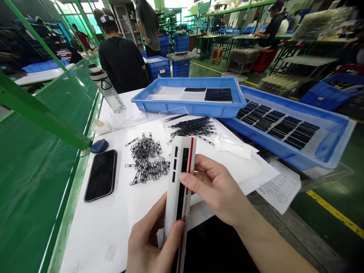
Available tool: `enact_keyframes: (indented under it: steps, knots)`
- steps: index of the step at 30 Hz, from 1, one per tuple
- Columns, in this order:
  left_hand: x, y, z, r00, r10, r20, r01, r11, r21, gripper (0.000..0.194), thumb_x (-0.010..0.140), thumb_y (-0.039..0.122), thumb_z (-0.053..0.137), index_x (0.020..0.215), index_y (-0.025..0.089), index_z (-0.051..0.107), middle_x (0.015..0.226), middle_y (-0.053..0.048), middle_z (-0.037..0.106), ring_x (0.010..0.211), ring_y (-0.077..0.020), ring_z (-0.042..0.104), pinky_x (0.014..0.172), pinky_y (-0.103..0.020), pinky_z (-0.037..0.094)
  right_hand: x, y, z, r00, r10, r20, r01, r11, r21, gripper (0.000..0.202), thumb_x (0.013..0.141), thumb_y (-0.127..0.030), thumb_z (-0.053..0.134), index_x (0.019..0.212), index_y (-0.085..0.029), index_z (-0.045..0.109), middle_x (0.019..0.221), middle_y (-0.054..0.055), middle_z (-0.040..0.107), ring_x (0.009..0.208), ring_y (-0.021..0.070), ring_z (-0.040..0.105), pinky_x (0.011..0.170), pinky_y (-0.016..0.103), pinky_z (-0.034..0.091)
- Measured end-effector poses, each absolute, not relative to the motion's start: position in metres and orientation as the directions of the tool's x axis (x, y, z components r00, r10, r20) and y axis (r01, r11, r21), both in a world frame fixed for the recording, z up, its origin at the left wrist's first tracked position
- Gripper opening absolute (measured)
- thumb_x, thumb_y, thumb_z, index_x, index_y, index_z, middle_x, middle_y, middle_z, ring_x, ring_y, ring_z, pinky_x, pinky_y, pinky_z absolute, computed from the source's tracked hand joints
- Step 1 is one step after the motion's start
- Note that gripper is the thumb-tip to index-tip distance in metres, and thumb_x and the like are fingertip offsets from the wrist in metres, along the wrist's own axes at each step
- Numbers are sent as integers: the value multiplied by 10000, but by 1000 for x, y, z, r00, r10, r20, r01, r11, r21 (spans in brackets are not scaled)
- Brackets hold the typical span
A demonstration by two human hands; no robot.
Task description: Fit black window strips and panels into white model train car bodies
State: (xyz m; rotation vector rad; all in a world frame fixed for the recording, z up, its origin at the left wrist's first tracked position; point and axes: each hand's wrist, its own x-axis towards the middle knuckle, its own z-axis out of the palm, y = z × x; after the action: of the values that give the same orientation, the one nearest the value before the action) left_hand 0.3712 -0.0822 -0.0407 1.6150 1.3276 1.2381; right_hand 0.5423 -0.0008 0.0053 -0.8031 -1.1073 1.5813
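My left hand (155,240) is wrapped round the lower part of a long white bar (171,199) with a red stripe and red lettering. A narrow black strip (181,201) and several short black pieces (174,164) lie along its face. My right hand (217,189) grips the bar's right side, its thumb pressed near the black strip and its other fingers partly hidden behind. Beyond the bar, a loose heap of small black frame-like pieces (146,149) is on the white tabletop (113,227). Farther back lies a pile of thin black strips (196,126).
A phone (101,176), a dark blue rounded object (99,146) and a clear bottle (112,94) are at the left. Tweezers (176,117) lie near a blue tray (184,109). Another blue tray (298,151) holds rows of black strips. A white cloth (234,146) lies right.
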Motion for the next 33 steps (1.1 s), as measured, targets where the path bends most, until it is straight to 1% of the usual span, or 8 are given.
enact_keyframes:
  steps: [4,9,13,18,23,28,30,33]
  knots:
    - [371,-84,-42,31,969,246,344,-241,907,489,957,225,714,1427,333,634,1267,11,789,999,-200,805,855,-201,650,546,4,7,-196,980,21,-379,-56,-924,119,903,-309,812,983,-230,773,900,-4,755,788,124,706,746,233,598]
    - [367,-85,-44,41,975,219,334,-220,916,464,958,257,710,1418,253,649,1278,-46,782,1027,-259,803,827,-254,677,548,7,5,-231,973,-13,-413,-110,-904,159,887,-344,829,996,-240,776,909,-17,751,791,124,715,748,238,608]
    - [365,-86,-48,46,967,252,350,-252,902,494,949,221,718,1427,314,634,1309,-8,767,1066,-256,794,839,-252,676,550,8,8,-203,977,66,-434,-30,-900,149,897,-312,822,1021,-240,783,979,2,779,931,145,725,865,246,594]
    - [363,-85,-51,88,951,297,434,-305,848,582,953,206,707,1486,389,560,1303,36,772,1029,-200,802,906,-218,643,550,10,5,-186,981,52,-459,-40,-887,121,892,-325,828,956,-232,785,892,-11,761,842,127,695,806,234,573]
    - [364,-84,-49,90,963,254,432,-268,861,543,972,235,689,1472,404,561,1330,57,757,1077,-203,789,904,-207,640,554,12,2,-217,973,81,-439,-23,-898,140,919,-320,802,1040,-249,787,999,3,779,959,153,721,868,248,577]
    - [359,-85,-54,139,941,307,526,-333,782,617,951,217,706,1520,359,513,1321,14,764,1045,-213,798,936,-240,637,555,12,1,-198,980,34,-515,-74,-854,104,908,-320,814,913,-218,791,825,-11,746,785,112,686,746,203,568]
    - [357,-86,-55,150,936,319,568,-345,747,646,938,221,721,1534,339,502,1304,-9,773,1007,-221,807,931,-256,643,555,11,1,-204,978,34,-528,-81,-845,107,901,-326,821,928,-226,796,831,-11,749,788,115,690,749,208,573]
    - [356,-86,-53,135,935,328,568,-345,747,659,923,229,740,1528,354,512,1287,-5,780,987,-223,811,918,-253,647,558,8,1,-217,972,89,-525,-39,-850,122,898,-340,821,969,-243,802,895,5,771,846,148,720,795,254,596]
